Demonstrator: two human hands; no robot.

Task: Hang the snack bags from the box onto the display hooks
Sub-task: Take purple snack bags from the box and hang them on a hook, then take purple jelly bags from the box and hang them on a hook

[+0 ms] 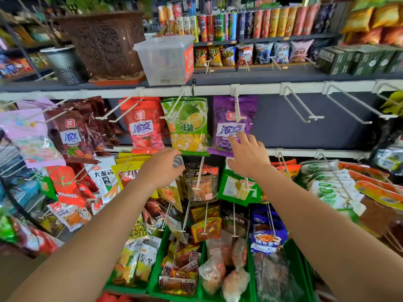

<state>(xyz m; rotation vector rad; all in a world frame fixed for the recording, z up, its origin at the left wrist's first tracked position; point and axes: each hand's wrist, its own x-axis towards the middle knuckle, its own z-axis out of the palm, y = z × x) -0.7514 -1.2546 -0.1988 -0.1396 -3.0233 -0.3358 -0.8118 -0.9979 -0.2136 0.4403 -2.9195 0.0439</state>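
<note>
A: Start closest in. What are the arms doing?

B: The left forearm (87, 236) and right forearm (316, 214) both stretch up and forward over the green bins (160, 258) of loose packets, towards the top row of hooks.

A: And the left hand (162, 168)?

B: It shows its back, with the fingers curled up under the bottom edge of the green bag (187, 125). I cannot tell whether it pinches that edge or only touches it. My guess is that it steadies the bag so it hangs square.

A: The right hand (248, 155)?

B: It is spread wide and holds nothing. Its fingertips (241, 136) lie on the lower front of the purple bag (233, 125), seemingly pressing it flat.

A: So where are the snack bags now?

B: Both are already up, each threaded on its own hook (237, 105) under the shelf rail, side by side next to a red bag (144, 127). Neither hand carries a fresh bag.

A: And the box?

B: A clear plastic box (163, 59) stands on the shelf just above. I cannot say whether it is the supply box, and it looks almost empty.

A: Is there room left?

B: Yes, the bare hooks (298, 103) to the right look like the likely next spots.
</note>
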